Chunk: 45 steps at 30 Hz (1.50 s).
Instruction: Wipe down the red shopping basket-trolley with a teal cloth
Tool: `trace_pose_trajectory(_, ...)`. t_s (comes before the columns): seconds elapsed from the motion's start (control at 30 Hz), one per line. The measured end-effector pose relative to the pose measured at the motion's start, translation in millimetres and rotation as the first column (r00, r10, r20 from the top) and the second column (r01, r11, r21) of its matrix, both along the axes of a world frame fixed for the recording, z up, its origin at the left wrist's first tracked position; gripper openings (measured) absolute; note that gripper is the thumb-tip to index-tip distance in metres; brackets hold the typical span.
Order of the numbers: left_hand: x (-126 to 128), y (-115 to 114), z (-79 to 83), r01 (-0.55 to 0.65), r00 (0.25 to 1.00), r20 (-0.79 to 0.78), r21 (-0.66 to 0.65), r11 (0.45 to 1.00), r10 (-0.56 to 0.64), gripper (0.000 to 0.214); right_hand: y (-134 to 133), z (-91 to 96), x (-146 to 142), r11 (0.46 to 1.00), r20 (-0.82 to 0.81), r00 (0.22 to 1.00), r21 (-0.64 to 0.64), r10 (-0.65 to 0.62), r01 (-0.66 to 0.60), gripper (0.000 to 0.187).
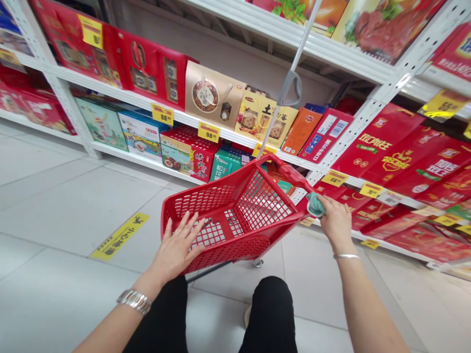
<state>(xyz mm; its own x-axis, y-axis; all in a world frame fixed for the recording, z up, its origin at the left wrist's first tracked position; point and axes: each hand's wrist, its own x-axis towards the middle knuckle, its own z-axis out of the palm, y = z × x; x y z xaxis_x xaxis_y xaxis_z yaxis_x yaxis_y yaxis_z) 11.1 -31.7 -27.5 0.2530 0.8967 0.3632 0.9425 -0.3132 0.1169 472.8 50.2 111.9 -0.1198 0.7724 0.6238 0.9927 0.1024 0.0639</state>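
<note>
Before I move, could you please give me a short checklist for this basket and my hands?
1. The left hand on the red plastic basket: ok, flat against its side.
2. The right hand on the rim: ok, gripping a teal cloth there.
3. The grey pull handle: not ok, neither hand is on it.
4. The wheels: cannot tell, only one caster shows.
5. The gap to the white shelf: cannot tell, the basket's far corner overlaps the shelf from this view.
</note>
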Motion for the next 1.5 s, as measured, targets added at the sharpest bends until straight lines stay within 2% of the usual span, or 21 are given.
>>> trace_pose_trajectory(0.07,-1.3,1.4,0.2,0.005,1.000,-0.002,0.009,1.000,-0.005,0.065,-11.1,-1.1,-33.2,0.992,-0.007,0.992,0.022,0.126,-0.126,0.054)
trace_pose_trajectory(0.1,-1.9,1.8,0.2,0.005,1.000,-0.004,0.013,1.000,-0.005,0.065,-19.6,-6.0,-55.2,0.973,-0.007,0.973,0.005,0.233,-0.233,0.056)
trace_pose_trajectory(0.17,-3.0,2.3,0.1,0.006,1.000,-0.010,0.022,1.000,-0.006,0.064,-40.1,-23.9,-104.0,0.935,0.023,0.935,-0.032,0.355,-0.354,0.058)
trace_pose_trajectory(0.23,-4.4,2.5,-0.1,0.012,1.000,-0.020,0.026,1.000,-0.011,0.063,-58.9,-48.4,-148.6,0.836,0.002,0.839,-0.084,0.544,-0.542,0.060)
trace_pose_trajectory(0.3,-7.0,3.1,0.1,0.014,0.999,-0.030,0.031,0.999,-0.013,0.062,-69.9,-71.6,-177.6,0.751,-0.015,0.763,-0.161,0.647,-0.640,0.063)
trace_pose_trajectory(0.33,-8.9,3.8,0.3,0.012,0.999,-0.035,0.033,0.999,-0.011,0.062,-71.6,-80.4,-184.3,0.731,-0.027,0.746,-0.183,0.665,-0.658,0.063)
trace_pose_trajectory(0.4,-14.1,6.4,1.0,0.005,0.999,-0.039,0.035,0.999,-0.003,0.062,-67.9,-90.1,-182.6,0.738,-0.041,0.758,-0.204,0.650,-0.644,0.063)
trace_pose_trajectory(0.5,-24.8,13.2,1.7,-0.008,0.999,-0.040,0.015,1.000,0.009,0.061,-53.1,-84.2,-154.2,0.804,-0.011,0.822,-0.204,0.569,-0.559,0.062)
trace_pose_trajectory(0.83,-63.3,42.7,-2.8,-0.037,0.999,-0.011,-0.025,0.999,0.036,0.060,-8.0,-11.0,-30.1,0.947,0.080,0.957,-0.184,0.280,-0.262,0.065)
trace_pose_trajectory(0.97,-68.7,50.6,0.6,-0.044,0.999,-0.021,-0.072,0.996,0.043,0.061,9.2,5.7,-5.1,0.950,0.028,0.969,-0.206,0.245,-0.234,0.061)
trace_pose_trajectory(1.07,-70.8,56.7,8.8,-0.064,0.998,-0.031,-0.120,0.991,0.061,0.062,12.6,13.1,-10.1,0.921,-0.023,0.957,-0.267,0.289,-0.285,0.056)
trace_pose_trajectory(1.17,-78.6,64.3,22.5,-0.126,0.992,-0.050,-0.196,0.972,0.118,0.061,6.3,19.7,-27.0,0.884,-0.068,0.944,-0.333,0.323,-0.327,0.051)
trace_pose_trajectory(1.33,-96.8,75.0,47.2,-0.344,0.935,-0.017,-0.278,0.897,0.353,0.061,-21.1,25.8,-61.3,0.847,-0.129,0.931,-0.387,0.342,-0.365,0.058)
trace_pose_trajectory(1.43,-81.8,75.7,53.4,-0.409,0.903,0.011,-0.283,0.868,0.429,0.064,-43.4,25.3,-85.5,0.815,-0.170,0.896,-0.373,0.409,-0.443,0.059)
trace_pose_trajectory(1.5,-53.2,73.0,54.6,-0.363,0.922,0.029,-0.274,0.890,0.385,0.063,-58.8,24.5,-104.2,0.780,-0.220,0.854,-0.347,0.472,-0.520,0.058)
